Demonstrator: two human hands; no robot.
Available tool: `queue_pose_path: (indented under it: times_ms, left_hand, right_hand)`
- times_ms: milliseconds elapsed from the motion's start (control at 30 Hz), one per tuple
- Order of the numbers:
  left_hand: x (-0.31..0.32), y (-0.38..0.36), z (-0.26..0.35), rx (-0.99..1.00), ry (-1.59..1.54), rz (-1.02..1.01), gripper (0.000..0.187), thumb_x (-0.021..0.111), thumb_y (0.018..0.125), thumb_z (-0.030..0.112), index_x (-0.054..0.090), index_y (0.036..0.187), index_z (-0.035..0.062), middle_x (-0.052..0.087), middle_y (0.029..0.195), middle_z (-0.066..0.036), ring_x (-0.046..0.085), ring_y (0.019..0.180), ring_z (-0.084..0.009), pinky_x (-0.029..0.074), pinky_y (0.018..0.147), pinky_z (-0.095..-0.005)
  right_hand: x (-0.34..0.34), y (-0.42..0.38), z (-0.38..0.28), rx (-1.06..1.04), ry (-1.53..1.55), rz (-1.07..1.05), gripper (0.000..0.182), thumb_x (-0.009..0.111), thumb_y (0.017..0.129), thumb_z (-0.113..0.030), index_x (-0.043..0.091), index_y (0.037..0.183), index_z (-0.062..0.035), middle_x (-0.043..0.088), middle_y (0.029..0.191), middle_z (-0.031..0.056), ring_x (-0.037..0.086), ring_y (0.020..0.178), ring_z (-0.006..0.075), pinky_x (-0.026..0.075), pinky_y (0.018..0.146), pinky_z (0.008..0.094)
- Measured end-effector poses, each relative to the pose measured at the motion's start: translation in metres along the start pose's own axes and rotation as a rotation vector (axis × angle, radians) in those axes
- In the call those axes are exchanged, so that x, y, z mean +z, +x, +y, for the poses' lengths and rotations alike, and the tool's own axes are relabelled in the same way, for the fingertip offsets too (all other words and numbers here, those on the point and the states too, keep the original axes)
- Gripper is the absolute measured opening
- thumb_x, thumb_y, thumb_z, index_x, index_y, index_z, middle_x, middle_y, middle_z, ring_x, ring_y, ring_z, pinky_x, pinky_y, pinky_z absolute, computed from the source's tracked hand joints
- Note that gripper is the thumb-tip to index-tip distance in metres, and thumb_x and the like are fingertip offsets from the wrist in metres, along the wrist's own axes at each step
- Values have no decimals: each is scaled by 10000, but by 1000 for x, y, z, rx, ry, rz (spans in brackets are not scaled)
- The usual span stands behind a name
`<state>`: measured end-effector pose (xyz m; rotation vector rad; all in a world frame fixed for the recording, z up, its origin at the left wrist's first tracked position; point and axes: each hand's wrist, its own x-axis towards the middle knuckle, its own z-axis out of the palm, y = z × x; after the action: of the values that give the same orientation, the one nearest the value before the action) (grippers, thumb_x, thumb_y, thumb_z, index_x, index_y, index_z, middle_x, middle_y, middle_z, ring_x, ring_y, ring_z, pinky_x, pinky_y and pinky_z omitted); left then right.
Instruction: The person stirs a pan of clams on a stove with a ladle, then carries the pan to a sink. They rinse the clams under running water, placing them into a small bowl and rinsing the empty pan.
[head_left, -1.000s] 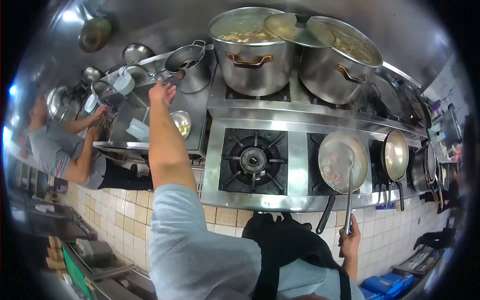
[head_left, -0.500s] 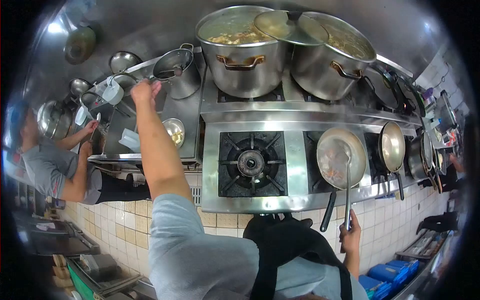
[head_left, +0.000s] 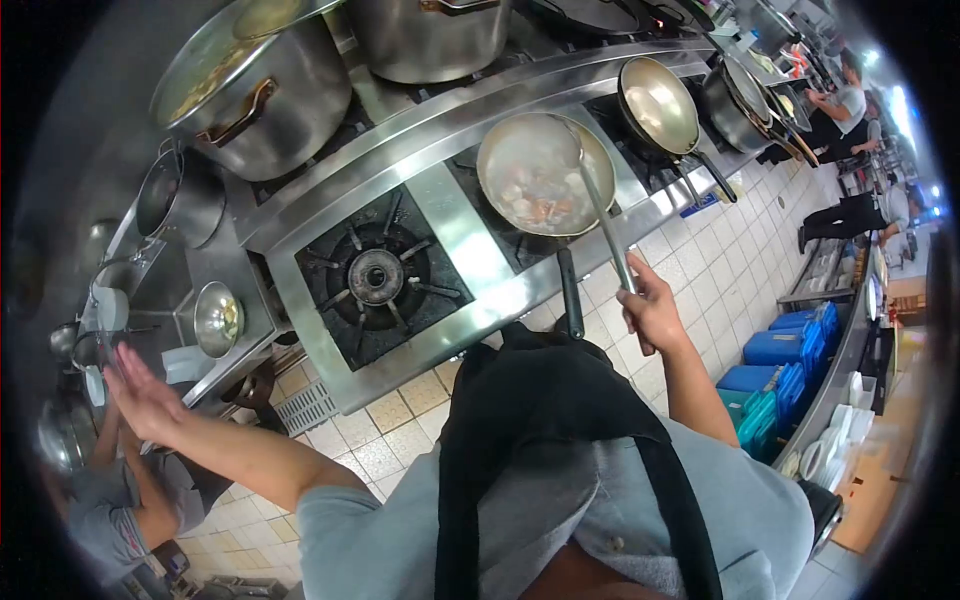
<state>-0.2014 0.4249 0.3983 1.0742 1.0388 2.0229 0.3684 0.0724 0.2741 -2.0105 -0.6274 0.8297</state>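
My right hand (head_left: 652, 310) is wrapped round the handle of a long-handled metal spoon (head_left: 606, 222). Its far end reaches into a light-coloured frying pan (head_left: 487, 185) on the stove; steam and bubbling liquid partly hide the spoon's head. Pinkish and pale pieces of food (head_left: 545, 205) lie in the liquid. The pan's black handle (head_left: 570, 295) points towards me, untouched. My left hand (head_left: 148, 397) is stretched out to the left, fingers extended and holding nothing, near white containers (head_left: 108, 308) and a metal bowl (head_left: 218, 320) with pale yellowish food.
An unused burner (head_left: 376, 284) lies left of the pan. Large stockpots (head_left: 270, 110) stand behind, and a second frying pan (head_left: 658, 105) is to the right. A co-worker (head_left: 150, 500) is close by my left arm. Blue bins (head_left: 778, 345) line the right side.
My view has swung to the right. My left hand, raised near the tall pot before, is now lower and stretched out with open fingers. My right hand still grips the spoon in the pan.
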Motion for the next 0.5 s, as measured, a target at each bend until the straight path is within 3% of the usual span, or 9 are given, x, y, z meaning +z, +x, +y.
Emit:
queue_pose_path:
  times_ms: [67, 133, 167, 200, 267, 333, 400, 433, 500]
  left_hand:
    - [-13, -29, 0, 39, -75, -32, 523, 414, 1003, 194, 326, 1397, -138, 345, 1427, -360, 423, 1318, -412, 308, 1152, -461]
    - [-13, -60, 5, 153, -181, -138, 532, 422, 1000, 209, 336, 1406, -123, 363, 1451, -308, 443, 1316, -364, 315, 1142, -440]
    - [-10, -77, 10, 131, -291, -169, 503, 428, 992, 149, 338, 1412, -113, 385, 1467, -251, 460, 1310, -317, 377, 1094, -405]
    - [-11, -89, 11, 133, -284, -162, 503, 428, 992, 149, 338, 1412, -113, 385, 1467, -251, 460, 1310, -317, 377, 1094, -405]
    - [-17, -117, 9, 10, -546, -399, 495, 445, 973, 76, 329, 1419, -104, 423, 1445, -230, 514, 1244, -289, 434, 1037, -366]
    - [-6, -153, 11, -82, -438, -394, 543, 496, 924, -12, 313, 1432, -72, 523, 1332, -192, 606, 972, -223, 513, 868, -313]
    - [11, -190, 15, -214, -405, -491, 571, 514, 901, -37, 317, 1437, -46, 578, 1173, -141, 576, 842, -172, 497, 751, -270]
    - [32, -215, 23, -259, -349, -447, 601, 539, 878, -36, 319, 1437, -26, 565, 1002, -93, 508, 737, -135, 448, 675, -239]
    - [52, -252, 20, -316, -459, -452, 541, 533, 839, -44, 389, 1360, -14, 526, 904, -78, 453, 645, -121, 410, 555, -225]
  right_hand:
    - [-5, 5, 0, 129, 395, -205, 655, 581, 858, -1, 346, 1468, -45, 531, 769, 33, 493, 504, 98, 434, 419, 245]
    - [-10, 8, -2, 143, 504, -241, 677, 582, 856, -8, 314, 1477, -44, 515, 745, 20, 483, 486, 93, 430, 410, 236]
    - [-16, 9, -7, 197, 641, -274, 683, 583, 856, -11, 308, 1480, -46, 517, 744, 19, 481, 481, 92, 425, 406, 235]
    - [-21, 9, -10, 252, 777, -308, 689, 583, 855, -13, 302, 1484, -47, 520, 743, 19, 479, 477, 90, 420, 403, 233]
    - [-28, 8, -8, 207, 648, -328, 692, 586, 855, -9, 306, 1487, -51, 518, 738, 14, 476, 475, 87, 415, 404, 232]
    - [-40, 7, -3, 153, 524, -349, 695, 589, 855, -6, 310, 1490, -55, 516, 734, 8, 474, 473, 84, 410, 405, 230]
    - [-56, 6, 4, -20, 131, -301, 708, 597, 854, 16, 325, 1499, -91, 516, 736, -7, 464, 472, 76, 394, 407, 229]
    - [-70, 7, 4, 26, 93, -297, 685, 609, 862, 26, 378, 1487, -129, 550, 802, 7, 529, 603, 86, 451, 539, 246]
    - [-88, 11, 9, -69, -8, -260, 690, 614, 853, 42, 390, 1482, -134, 571, 869, 19, 548, 672, 92, 471, 613, 250]
